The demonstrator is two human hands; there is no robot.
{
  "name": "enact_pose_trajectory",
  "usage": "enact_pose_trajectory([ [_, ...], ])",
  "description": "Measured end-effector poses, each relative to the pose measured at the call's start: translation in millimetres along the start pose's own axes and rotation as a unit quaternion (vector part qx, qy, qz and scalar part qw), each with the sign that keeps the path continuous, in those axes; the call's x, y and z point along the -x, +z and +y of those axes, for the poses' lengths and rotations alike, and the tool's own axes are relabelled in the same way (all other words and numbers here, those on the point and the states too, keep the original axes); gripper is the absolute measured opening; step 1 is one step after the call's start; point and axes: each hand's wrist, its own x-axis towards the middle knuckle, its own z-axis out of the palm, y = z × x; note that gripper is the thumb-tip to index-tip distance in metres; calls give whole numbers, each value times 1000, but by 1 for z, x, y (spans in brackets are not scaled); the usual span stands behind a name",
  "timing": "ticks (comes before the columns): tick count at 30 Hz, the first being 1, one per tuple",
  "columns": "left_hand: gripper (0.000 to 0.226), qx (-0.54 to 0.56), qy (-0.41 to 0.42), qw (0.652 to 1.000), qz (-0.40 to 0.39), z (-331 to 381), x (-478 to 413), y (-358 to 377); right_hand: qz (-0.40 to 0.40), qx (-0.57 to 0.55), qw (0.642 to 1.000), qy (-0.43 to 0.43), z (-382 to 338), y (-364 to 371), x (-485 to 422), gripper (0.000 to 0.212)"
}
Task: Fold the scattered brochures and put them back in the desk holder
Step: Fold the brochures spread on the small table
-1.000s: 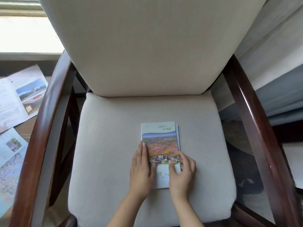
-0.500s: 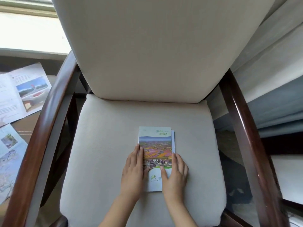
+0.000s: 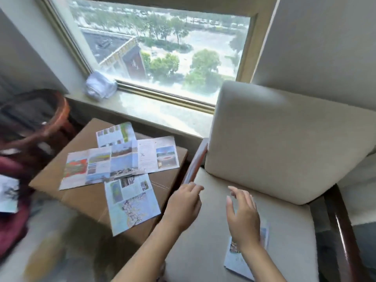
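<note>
A folded brochure [image 3: 242, 261] lies flat on the cream seat cushion [image 3: 203, 241] of an armchair, mostly under my right wrist. My right hand [image 3: 243, 216] hovers above it, fingers spread, holding nothing. My left hand [image 3: 184, 206] is raised over the seat's left edge, open and empty, beside the wooden armrest [image 3: 195, 161]. Three unfolded brochures lie on a brown cardboard box [image 3: 89, 200] to the left: a wide one [image 3: 118, 163], a small one [image 3: 116, 135] behind it, and one with blossoms [image 3: 131, 204] nearest me. No desk holder is in view.
A window [image 3: 162, 43] with a stone sill [image 3: 162, 112] runs behind the box; a crumpled white bundle [image 3: 100, 86] sits on the sill. A dark round wooden piece [image 3: 36, 121] and red fabric [image 3: 12, 220] stand at the left. Another paper [image 3: 8, 194] shows at the left edge.
Both hands have lifted off the folded brochure, which stays on the seat. My view has swung left and up, bringing the box with the unfolded brochures and the window into sight.
</note>
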Motion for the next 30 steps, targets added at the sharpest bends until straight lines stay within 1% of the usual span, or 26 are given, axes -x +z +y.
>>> enact_pose_trajectory([
  [2,30,17,-37,998,36,-18,9,-39,-14,-15,999,-43,-47,12,-10,29],
  [5,28,15,-82,993,79,-57,28,-77,-47,-48,993,-102,-106,38,-13,31],
  [8,33,2,-123,991,57,-110,59,-99,-95,-52,986,-127,-156,74,-4,32],
  [11,34,-18,-170,985,29,-169,94,-115,-140,-30,980,-140,-194,118,10,30],
  [13,34,-29,-188,982,11,-211,117,-125,-169,-15,978,-122,-217,151,22,30],
  [15,34,-29,-202,979,-9,-253,136,-137,-191,-15,978,-85,-239,184,34,32],
  [21,39,-20,-243,970,-23,-363,178,-171,-214,1,977,-12,-295,260,59,34],
  [25,36,-8,-263,964,-26,-411,185,-189,-222,18,975,16,-321,288,64,35],
  [30,35,5,-258,966,-17,-443,155,-198,-215,28,976,15,-341,321,40,32],
])
